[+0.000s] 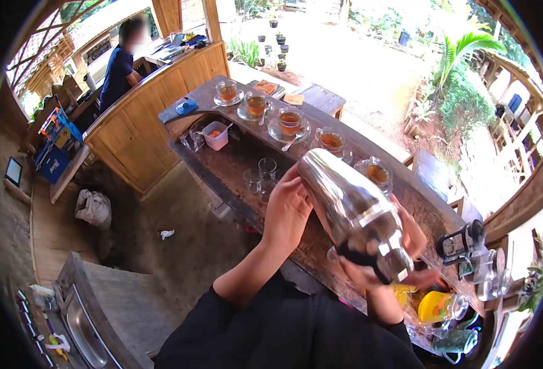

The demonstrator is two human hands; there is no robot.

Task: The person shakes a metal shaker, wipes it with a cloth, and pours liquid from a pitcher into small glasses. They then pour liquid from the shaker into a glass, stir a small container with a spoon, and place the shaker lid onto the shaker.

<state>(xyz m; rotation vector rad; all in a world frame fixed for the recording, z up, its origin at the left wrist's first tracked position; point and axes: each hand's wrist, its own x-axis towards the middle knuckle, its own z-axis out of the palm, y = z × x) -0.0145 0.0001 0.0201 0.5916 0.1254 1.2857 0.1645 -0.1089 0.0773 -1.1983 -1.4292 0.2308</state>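
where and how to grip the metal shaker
Probably grip the shaker at both ends: left hand on the far end, from the left; right hand around the near end, from the right. Its long, smooth, tilted body suits two hands.

The person wears a plain black top (284, 335), its cloth dark and matte, with soft creases across the front. The left sleeve (205, 320) ends near the elbow, leaving the slim left forearm (250, 270) uncovered. The right sleeve (402, 335), equally black, also stops short. The left hand (289, 203) is bare; the right hand (366, 278), bare too, looks slightly blurred.
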